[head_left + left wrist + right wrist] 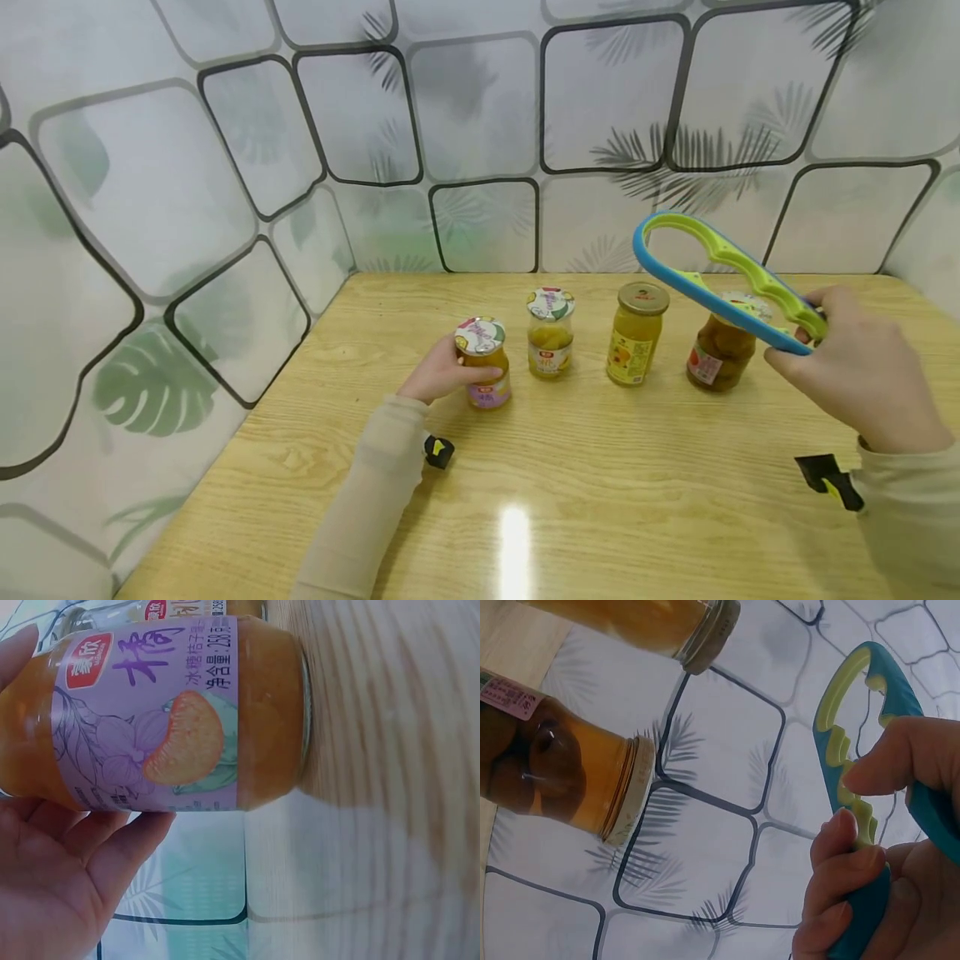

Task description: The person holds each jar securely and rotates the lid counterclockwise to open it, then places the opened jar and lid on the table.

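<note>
My left hand (pixel 441 373) grips a jar of orange fruit (pixel 486 367) with a patterned white lid and purple label. In the left wrist view, this jar (pixel 270 712) shows a picture of a tangerine segment, and the base is against or very near the wood. My right hand (pixel 873 371) holds a blue and green jar opener (pixel 708 297) by its handle end, raised off the table. Its toothed green loop (pixel 823 761) has nothing inside it. In the head view, the opener crosses in front of a jar of dark round fruit (pixel 723 350), partly hiding its lid.
Between those jars stand a small jar of yellow fruit (pixel 550 337) with a patterned lid and a taller jar (pixel 633 337) with a gold lid. All stand on a wooden table (pixel 585 467) backed by a patterned sheet (pixel 480 108).
</note>
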The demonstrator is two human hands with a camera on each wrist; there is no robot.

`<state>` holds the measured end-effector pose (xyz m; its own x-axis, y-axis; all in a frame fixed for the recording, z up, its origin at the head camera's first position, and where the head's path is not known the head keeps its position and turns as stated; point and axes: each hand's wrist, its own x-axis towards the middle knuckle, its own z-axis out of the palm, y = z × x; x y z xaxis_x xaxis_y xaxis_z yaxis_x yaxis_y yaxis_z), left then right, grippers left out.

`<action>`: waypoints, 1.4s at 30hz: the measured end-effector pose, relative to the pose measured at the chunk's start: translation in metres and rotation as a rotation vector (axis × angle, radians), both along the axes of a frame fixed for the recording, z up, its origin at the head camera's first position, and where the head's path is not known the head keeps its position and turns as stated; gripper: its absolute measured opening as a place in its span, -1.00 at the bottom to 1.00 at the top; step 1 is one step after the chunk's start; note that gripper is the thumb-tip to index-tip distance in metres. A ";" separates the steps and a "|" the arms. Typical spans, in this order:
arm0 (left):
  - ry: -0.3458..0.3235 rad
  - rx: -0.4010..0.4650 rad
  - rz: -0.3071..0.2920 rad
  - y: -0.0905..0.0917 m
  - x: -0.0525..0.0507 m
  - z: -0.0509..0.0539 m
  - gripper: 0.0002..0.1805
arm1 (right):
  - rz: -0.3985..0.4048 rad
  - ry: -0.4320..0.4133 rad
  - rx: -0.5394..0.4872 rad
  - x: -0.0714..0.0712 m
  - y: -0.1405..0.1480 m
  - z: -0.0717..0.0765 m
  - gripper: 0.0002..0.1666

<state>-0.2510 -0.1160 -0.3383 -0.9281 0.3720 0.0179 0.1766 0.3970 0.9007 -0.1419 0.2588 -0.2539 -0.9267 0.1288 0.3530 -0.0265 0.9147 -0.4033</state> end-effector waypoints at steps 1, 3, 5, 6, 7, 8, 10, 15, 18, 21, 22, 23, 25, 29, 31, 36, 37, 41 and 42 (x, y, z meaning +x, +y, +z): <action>0.000 -0.005 -0.001 0.000 0.000 0.001 -0.34 | 0.014 0.006 0.004 0.000 -0.002 -0.001 -0.34; 0.003 -0.022 0.000 0.001 0.001 0.002 -0.33 | 0.042 0.020 0.014 0.000 -0.006 -0.003 -0.35; 0.011 -0.030 -0.012 0.002 0.002 0.002 -0.33 | 0.084 0.044 0.030 -0.001 -0.009 -0.005 -0.37; 0.014 -0.035 -0.017 0.003 0.002 0.002 -0.34 | 0.105 0.049 0.037 -0.001 -0.011 -0.007 -0.38; 0.017 -0.039 -0.024 0.003 0.003 0.003 -0.34 | 0.124 0.050 0.042 -0.001 -0.013 -0.008 -0.38; 0.018 -0.040 -0.034 0.004 0.003 0.003 -0.34 | 0.144 0.051 0.049 -0.001 -0.015 -0.009 -0.37; 0.020 -0.041 -0.058 0.005 0.005 0.003 -0.34 | 0.178 0.060 0.069 -0.001 -0.019 -0.011 -0.34; 0.012 -0.044 -0.115 0.009 0.008 0.004 -0.34 | 0.241 0.099 0.108 0.000 -0.030 -0.013 -0.40; 0.000 -0.048 -0.132 0.011 0.009 0.005 -0.35 | 0.266 0.088 0.111 0.000 -0.034 -0.014 -0.48; 0.005 -0.056 -0.146 0.013 0.011 0.005 -0.36 | 0.286 0.057 0.103 -0.001 -0.037 -0.016 -0.53; 0.008 -0.055 -0.151 0.013 0.011 0.005 -0.36 | 0.291 0.048 0.102 -0.001 -0.039 -0.017 -0.56; 0.011 -0.055 -0.157 0.014 0.012 0.006 -0.36 | 0.297 0.036 0.098 -0.002 -0.040 -0.018 -0.57; 0.019 -0.058 -0.170 0.015 0.013 0.006 -0.36 | 0.314 0.027 0.097 -0.002 -0.043 -0.020 -0.59; 0.023 -0.062 -0.189 0.017 0.015 0.006 -0.36 | 0.328 -0.006 0.103 -0.001 -0.051 -0.023 -0.57; 0.026 -0.058 -0.201 0.018 0.016 0.007 -0.36 | 0.334 -0.017 0.108 0.000 -0.054 -0.023 -0.57; 0.033 -0.059 -0.225 0.020 0.017 0.007 -0.38 | 0.352 -0.060 0.109 -0.002 -0.061 -0.027 -0.53; 0.032 -0.060 -0.230 0.021 0.018 0.008 -0.38 | 0.353 -0.065 0.114 -0.002 -0.062 -0.028 -0.53; 0.046 -0.062 -0.259 0.024 0.028 0.020 -0.39 | 0.373 -0.073 0.129 -0.003 -0.066 -0.032 -0.52; 0.045 -0.061 -0.265 0.025 0.030 0.024 -0.40 | 0.379 -0.069 0.136 -0.003 -0.068 -0.033 -0.51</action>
<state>-0.2206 -0.0912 -0.3141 -0.7967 0.6038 0.0273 0.3213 0.3848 0.8653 -0.1450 0.1912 -0.2873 -0.9216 -0.2699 0.2790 -0.3491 0.8906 -0.2915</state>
